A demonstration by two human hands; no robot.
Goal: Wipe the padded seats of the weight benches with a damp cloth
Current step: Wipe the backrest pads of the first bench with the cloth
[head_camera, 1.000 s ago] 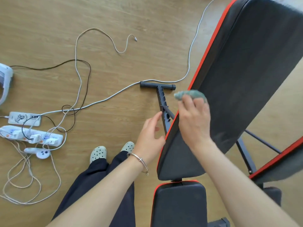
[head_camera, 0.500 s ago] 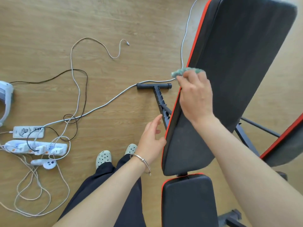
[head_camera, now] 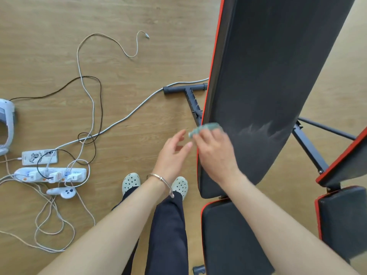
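Note:
A black padded backrest with red trim (head_camera: 268,76) slants up the right half of the view, and its seat pad (head_camera: 224,235) lies below it. My right hand (head_camera: 214,153) presses a small teal cloth (head_camera: 204,129) against the backrest's left edge; only the cloth's tip shows past my fingers. A pale damp streak (head_camera: 262,130) marks the pad to the right of the hand. My left hand (head_camera: 172,155) hovers open just left of the bench edge, touching nothing.
A second bench's pads (head_camera: 341,215) sit at the right edge. The grey frame foot (head_camera: 184,89) rests on the wooden floor. Power strips (head_camera: 49,174) and tangled cables (head_camera: 89,108) lie to the left. My feet in white clogs (head_camera: 131,181) stand beside the bench.
My right hand slid the cloth up along the backrest's left edge, then back down toward me. The left hand stayed hovering beside the bench.

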